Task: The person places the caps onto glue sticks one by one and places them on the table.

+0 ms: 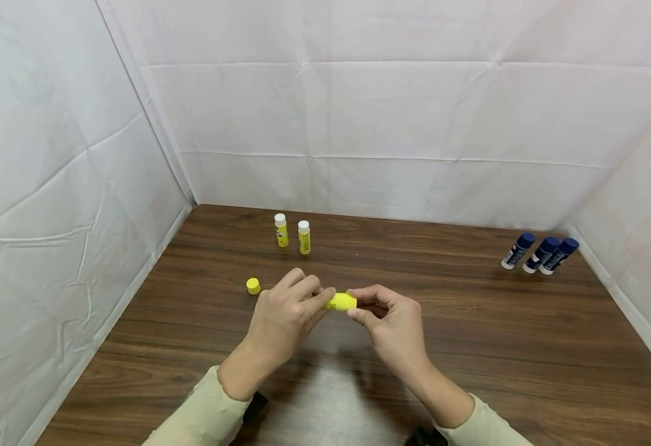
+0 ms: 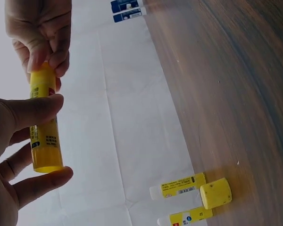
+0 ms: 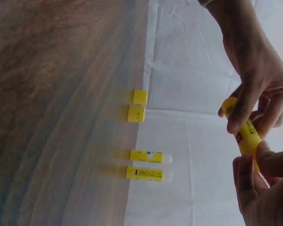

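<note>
A yellow glue stick (image 1: 340, 301) with dark print lies almost level between both hands. My left hand (image 1: 287, 310) grips its body, thumb and fingers on opposite sides, as the left wrist view shows. At its other end, the thumb and fingertips of my right hand (image 1: 394, 325) pinch the plain yellow part. Left of the hands a loose yellow cap (image 1: 253, 286) sits on the table. The right wrist view shows one yellow cap (image 3: 140, 97) and another yellow cap (image 3: 136, 113) close together.
Behind the hands stand two yellow glue sticks with white tops, one left (image 1: 282, 231) and one right (image 1: 304, 238). Three dark blue glue sticks (image 1: 542, 254) stand grouped at the far right of the brown wooden table (image 1: 470, 371). White cloth walls (image 1: 381, 111) border it.
</note>
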The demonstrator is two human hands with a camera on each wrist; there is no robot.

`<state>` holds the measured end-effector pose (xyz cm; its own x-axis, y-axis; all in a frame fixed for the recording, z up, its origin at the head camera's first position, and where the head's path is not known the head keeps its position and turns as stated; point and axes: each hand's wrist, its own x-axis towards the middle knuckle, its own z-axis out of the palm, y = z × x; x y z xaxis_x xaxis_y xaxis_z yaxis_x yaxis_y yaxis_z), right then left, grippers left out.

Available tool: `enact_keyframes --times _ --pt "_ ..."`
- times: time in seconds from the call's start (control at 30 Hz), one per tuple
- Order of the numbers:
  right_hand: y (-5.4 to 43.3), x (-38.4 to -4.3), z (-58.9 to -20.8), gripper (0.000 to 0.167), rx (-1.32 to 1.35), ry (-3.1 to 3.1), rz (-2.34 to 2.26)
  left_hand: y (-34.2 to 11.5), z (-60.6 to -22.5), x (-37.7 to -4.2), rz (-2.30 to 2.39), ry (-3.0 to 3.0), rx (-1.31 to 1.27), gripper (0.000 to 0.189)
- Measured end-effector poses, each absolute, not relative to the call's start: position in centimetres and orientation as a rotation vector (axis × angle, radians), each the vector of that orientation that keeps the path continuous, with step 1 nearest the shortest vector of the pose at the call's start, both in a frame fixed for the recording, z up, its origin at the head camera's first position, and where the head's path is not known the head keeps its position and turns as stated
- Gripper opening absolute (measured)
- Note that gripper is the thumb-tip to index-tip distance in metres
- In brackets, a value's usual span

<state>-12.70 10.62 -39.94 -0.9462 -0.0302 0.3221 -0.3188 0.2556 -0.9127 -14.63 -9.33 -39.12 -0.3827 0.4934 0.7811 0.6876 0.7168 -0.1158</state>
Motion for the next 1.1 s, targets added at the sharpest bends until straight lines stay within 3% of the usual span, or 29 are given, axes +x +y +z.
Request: enact_keyframes --times 0.23,0.5,0.83,1.1 --pt "10.5 -12.5 -39.9 0.025 0.314 -2.228 1.764 -9.1 -38.7 -14.8 -0.242 -2.033 -0.943 0.019" --pt "10.6 -12.4 -39.7 0.026 0.318 -2.250 1.719 -8.8 -38.9 -14.7 -0.250 -2.022 -0.926 0.019" --pt "11.7 -12.9 -39.8 0.027 0.519 -2.320 1.553 -9.3 -38.8 -15.0 -0.300 -2.097 -0.977 0.025" --pt "11.8 -12.9 -39.7 0.030 0.518 -2.260 1.676 -9.4 -38.9 -15.2 -0.376 -2.137 -0.992 0.025"
